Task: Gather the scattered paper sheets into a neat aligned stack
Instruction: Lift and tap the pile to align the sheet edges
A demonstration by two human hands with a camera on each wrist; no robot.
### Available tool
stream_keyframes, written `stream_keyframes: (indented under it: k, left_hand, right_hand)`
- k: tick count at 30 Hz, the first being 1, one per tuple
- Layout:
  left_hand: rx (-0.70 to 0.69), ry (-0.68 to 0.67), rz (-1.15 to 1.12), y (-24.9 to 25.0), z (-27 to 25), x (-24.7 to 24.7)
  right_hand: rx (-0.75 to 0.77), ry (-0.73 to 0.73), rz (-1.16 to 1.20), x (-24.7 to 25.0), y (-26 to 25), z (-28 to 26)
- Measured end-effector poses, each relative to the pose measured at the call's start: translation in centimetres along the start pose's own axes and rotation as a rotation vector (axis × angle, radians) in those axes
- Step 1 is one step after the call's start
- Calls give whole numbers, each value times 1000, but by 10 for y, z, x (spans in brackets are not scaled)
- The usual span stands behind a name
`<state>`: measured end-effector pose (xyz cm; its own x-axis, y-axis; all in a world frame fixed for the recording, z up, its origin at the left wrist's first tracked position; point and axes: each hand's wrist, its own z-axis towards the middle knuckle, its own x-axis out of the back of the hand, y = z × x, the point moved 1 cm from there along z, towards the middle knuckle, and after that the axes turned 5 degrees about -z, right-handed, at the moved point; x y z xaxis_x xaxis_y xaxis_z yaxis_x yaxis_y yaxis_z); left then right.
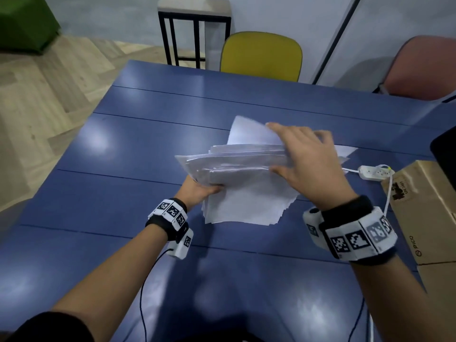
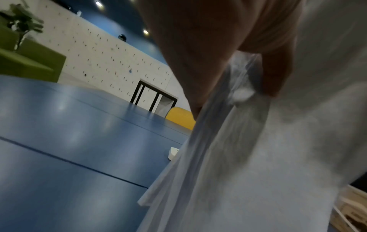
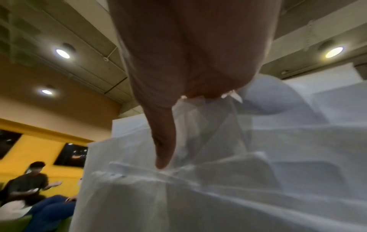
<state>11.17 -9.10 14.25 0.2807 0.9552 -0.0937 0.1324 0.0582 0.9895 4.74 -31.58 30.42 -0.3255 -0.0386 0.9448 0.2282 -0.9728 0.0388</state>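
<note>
- The gathering looked mostly done: the sheets (image 1: 246,178) were bunched into one loose, ragged pile held above the blue table (image 1: 123,193), roughly at its middle and toward the right side.
- The left hand (image 1: 199,191) gripped the pile's near-left edge, thumb on top and fingers curled underneath; the left wrist view showed the fanned paper edges pinched in it.
- The right hand (image 1: 303,156) clamped the far-right end, thumb pressed against the front face and fingers wrapped over the top of the bundle.
- One sheet stuck up and curled behind the right hand, and the lower sheets splayed out at odd angles, so the edges were far from flush.
- A bit of paper (image 1: 346,151) still lay flat on the table past the right hand; whether it was a separate stray sheet I could not tell.
- The pile's long axis ran left to right across the table, slightly tilted, with the near lower edge drooping toward the person.
- My guess for the next move: stand the pile on one edge, loosen both grips and tap it against the table so the sheets slide level, then square the short ends.
</note>
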Motion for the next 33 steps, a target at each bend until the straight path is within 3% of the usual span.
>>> stream_keyframes:
  k: [3, 6, 8, 12, 17, 23, 27, 30, 32, 33]
  left_hand:
    - [-12, -57, 34, 2, 0, -2]
    - [-19, -14, -2, 3, 2, -9]
    - [-35, 22, -37, 2, 4, -10]
    - [-57, 88, -86, 0, 4, -5]
    - [-43, 97, -110, -5, 1, 3]
    - [-34, 90, -120, -5, -2, 4]
    - [1, 76, -108, -5, -5, 1]
    - [-45, 101, -84, -1, -11, -7]
    - [-75, 156, -102, -1, -16, -16]
    - [-81, 200, -141, 1, -18, -21]
  right_hand:
    - [62, 2, -60, -16, -7, 5]
    - [57, -23, 45, -19, -3, 6]
    - [-33, -31, 113, -15, 13, 3]
    - [-352, -94, 268, -15, 65, -18]
    - [-571, -128, 936, -72, 96, -56]
    - [-658, -176, 1122, -142, 78, -68]
    - [-798, -39, 1178, -138, 60, -60]
    - [-868, -133, 1202, -145, 56, -70]
    - [-970, -16, 1282, -141, 49, -76]
    - [-948, -27, 1413, -136, 43, -73]
